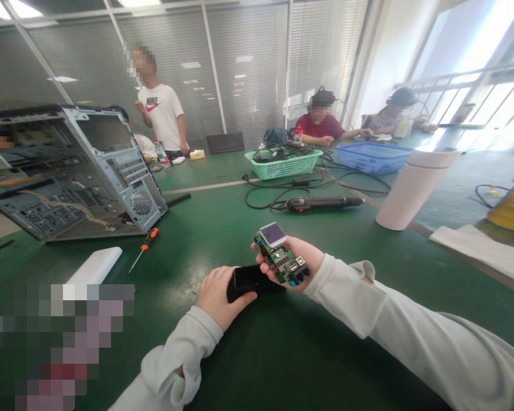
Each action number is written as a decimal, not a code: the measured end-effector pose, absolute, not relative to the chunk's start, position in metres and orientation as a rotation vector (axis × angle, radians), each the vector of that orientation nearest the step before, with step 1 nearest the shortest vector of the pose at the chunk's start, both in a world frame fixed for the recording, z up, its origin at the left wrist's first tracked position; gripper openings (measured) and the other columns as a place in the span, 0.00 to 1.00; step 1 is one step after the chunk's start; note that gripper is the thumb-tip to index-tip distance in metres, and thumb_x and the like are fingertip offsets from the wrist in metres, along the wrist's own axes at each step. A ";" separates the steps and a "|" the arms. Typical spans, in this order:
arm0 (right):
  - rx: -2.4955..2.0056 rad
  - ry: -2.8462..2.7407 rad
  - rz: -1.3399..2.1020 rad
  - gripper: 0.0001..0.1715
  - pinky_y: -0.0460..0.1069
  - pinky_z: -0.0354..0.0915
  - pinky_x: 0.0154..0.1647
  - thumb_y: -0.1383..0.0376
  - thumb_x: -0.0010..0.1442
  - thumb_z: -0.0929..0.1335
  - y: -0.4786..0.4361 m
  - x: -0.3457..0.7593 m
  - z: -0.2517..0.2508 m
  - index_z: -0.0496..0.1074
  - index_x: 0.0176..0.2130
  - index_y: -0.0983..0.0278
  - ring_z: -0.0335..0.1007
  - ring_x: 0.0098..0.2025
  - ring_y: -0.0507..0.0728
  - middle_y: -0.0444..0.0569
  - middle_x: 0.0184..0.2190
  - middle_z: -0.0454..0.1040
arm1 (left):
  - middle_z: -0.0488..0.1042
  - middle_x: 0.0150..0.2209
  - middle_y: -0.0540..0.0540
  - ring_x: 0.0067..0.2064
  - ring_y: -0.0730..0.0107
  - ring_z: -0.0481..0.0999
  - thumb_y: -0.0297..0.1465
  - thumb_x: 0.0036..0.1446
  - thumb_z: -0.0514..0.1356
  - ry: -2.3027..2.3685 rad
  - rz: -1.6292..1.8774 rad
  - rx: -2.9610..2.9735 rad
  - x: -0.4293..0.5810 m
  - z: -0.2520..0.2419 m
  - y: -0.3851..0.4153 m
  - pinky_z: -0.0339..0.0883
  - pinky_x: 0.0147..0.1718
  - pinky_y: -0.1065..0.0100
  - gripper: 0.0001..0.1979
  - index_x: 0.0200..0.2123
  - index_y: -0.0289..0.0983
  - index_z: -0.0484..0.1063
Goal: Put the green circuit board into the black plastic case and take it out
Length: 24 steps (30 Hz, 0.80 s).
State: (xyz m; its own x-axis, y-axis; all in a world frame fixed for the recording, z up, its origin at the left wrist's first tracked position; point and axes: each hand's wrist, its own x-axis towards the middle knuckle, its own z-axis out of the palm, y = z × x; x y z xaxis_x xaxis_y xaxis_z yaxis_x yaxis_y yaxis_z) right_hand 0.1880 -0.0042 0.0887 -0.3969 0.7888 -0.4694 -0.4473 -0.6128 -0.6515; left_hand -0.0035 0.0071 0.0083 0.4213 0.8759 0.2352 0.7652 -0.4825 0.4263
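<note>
In my right hand point(302, 254) is a green circuit board point(285, 258) with a small grey screen at its upper end and port sockets at its lower end. The fingers wrap around its edges from behind, above the table. My left hand point(220, 294) grips the left end of a black casing point(251, 278), thumb along the near side and fingers over the far side. The casing appears to rest on the green table point(197, 240). Its right end lies partly behind the board and my right hand, so I cannot see all of it.
An open computer case point(143, 202) stands left, near an orange-black screwdriver point(148, 242) and a white box-like object point(96, 265). Ahead lie a corded electric screwdriver point(321, 204), a green basket point(285, 167) of cables and a blue basket point(370, 160). A pale tumbler point(411, 191) stands right. People are beyond.
</note>
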 end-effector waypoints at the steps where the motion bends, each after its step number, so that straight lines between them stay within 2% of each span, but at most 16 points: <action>1: -1.025 -0.480 2.074 0.21 0.41 0.63 0.16 0.65 0.70 0.49 -0.004 0.189 0.091 0.64 0.43 0.70 0.65 0.21 0.51 0.48 0.25 0.66 | 0.76 0.40 0.43 0.45 0.51 0.72 0.43 0.46 0.63 1.429 0.631 2.425 -0.004 0.008 0.007 0.64 0.44 0.54 0.20 0.41 0.40 0.71; 5: -0.999 -0.395 2.079 0.22 0.41 0.64 0.16 0.65 0.70 0.48 -0.003 0.191 0.094 0.65 0.42 0.70 0.66 0.21 0.51 0.48 0.25 0.66 | 0.75 0.42 0.42 0.46 0.50 0.72 0.43 0.47 0.63 1.426 0.628 2.424 -0.004 0.007 0.007 0.64 0.45 0.53 0.21 0.42 0.39 0.70; 13: -0.937 -0.348 2.024 0.18 0.43 0.65 0.22 0.62 0.71 0.52 0.001 0.193 0.084 0.62 0.38 0.70 0.65 0.24 0.51 0.49 0.27 0.66 | 0.75 0.41 0.43 0.46 0.51 0.72 0.43 0.46 0.63 1.438 0.644 2.413 -0.004 0.008 0.007 0.64 0.46 0.53 0.20 0.42 0.40 0.70; 18: -0.986 -0.396 1.968 0.20 0.42 0.63 0.20 0.62 0.72 0.49 -0.001 0.189 0.089 0.61 0.37 0.68 0.63 0.21 0.50 0.46 0.24 0.64 | 0.75 0.42 0.42 0.47 0.51 0.72 0.42 0.47 0.63 1.439 0.627 2.413 -0.004 0.006 0.007 0.64 0.46 0.53 0.20 0.42 0.39 0.70; 21: -1.076 -0.623 1.813 0.25 0.43 0.62 0.19 0.56 0.74 0.49 -0.001 0.187 0.083 0.61 0.36 0.69 0.62 0.21 0.51 0.46 0.24 0.64 | 0.75 0.42 0.42 0.47 0.50 0.72 0.41 0.47 0.63 1.440 0.623 2.421 -0.004 0.005 0.007 0.64 0.46 0.52 0.21 0.43 0.38 0.70; 24: -1.171 -1.007 1.449 0.24 0.42 0.62 0.23 0.52 0.70 0.58 0.002 0.191 0.073 0.63 0.35 0.70 0.64 0.25 0.51 0.48 0.26 0.66 | 0.75 0.42 0.42 0.48 0.50 0.72 0.41 0.47 0.64 1.446 0.631 2.414 -0.004 0.005 0.007 0.64 0.46 0.52 0.21 0.43 0.38 0.70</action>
